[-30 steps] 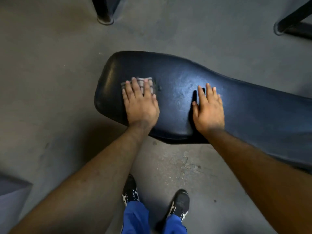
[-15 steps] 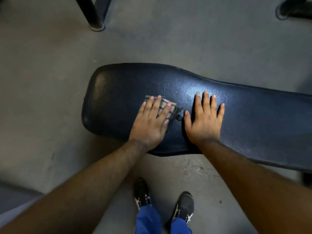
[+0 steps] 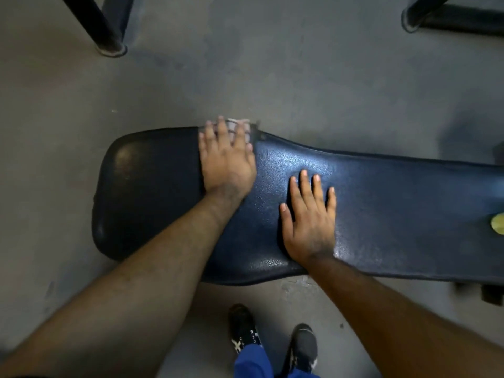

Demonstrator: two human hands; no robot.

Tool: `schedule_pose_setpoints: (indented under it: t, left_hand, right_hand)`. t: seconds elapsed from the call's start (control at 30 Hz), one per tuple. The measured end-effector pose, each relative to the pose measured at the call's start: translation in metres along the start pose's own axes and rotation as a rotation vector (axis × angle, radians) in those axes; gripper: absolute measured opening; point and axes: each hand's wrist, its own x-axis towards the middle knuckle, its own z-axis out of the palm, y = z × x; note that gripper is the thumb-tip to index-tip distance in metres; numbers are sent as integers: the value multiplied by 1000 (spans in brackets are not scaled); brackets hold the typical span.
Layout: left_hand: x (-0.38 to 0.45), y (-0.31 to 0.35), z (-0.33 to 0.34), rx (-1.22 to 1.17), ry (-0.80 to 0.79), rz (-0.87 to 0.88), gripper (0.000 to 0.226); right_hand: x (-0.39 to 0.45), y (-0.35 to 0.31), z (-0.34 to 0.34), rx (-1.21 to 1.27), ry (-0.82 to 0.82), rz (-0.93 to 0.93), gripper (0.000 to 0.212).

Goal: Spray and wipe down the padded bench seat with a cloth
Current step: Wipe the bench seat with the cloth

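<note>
- Pressing flat on the far edge of the padded bench seat (image 3: 381, 214), the left hand (image 3: 226, 162) has its fingers straight and slightly spread over a checked cloth (image 3: 236, 124).
- The cloth shows only past the fingertips, at the seat's far rim; the rest is hidden under the palm.
- The right hand (image 3: 309, 222) rests palm-down on the seat's middle, fingers straight and spread, holding nothing.
- A yellow-green object (image 3: 497, 223) sits at the frame's right edge; it cannot be identified.
- Two dark shoes (image 3: 272, 342) stand on the grey floor (image 3: 54, 159).
</note>
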Motion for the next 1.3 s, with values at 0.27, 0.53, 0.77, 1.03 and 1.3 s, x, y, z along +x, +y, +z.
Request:
schedule_pose_setpoints:
  t: [0.27, 0.53, 0.77, 1.03, 1.3]
  left_hand:
    - [-2, 22, 4, -32, -10, 17, 56]
    - [-61, -5, -7, 22, -14, -159, 57]
    - [-171, 28, 12, -19, -27, 268, 52]
    - [-215, 94, 22, -71, -32, 243, 54]
    - [-130, 102, 21, -30, 47, -94, 60]
  right_hand:
    - [0, 4, 0, 116, 35, 18, 57]
    - [1, 6, -15, 256, -35, 11, 55]
    - [-32, 68, -37, 393, -59, -133, 52]
    - [-40, 128, -33, 85, 7, -133, 57]
    - [-15, 164, -40, -41, -36, -165, 85]
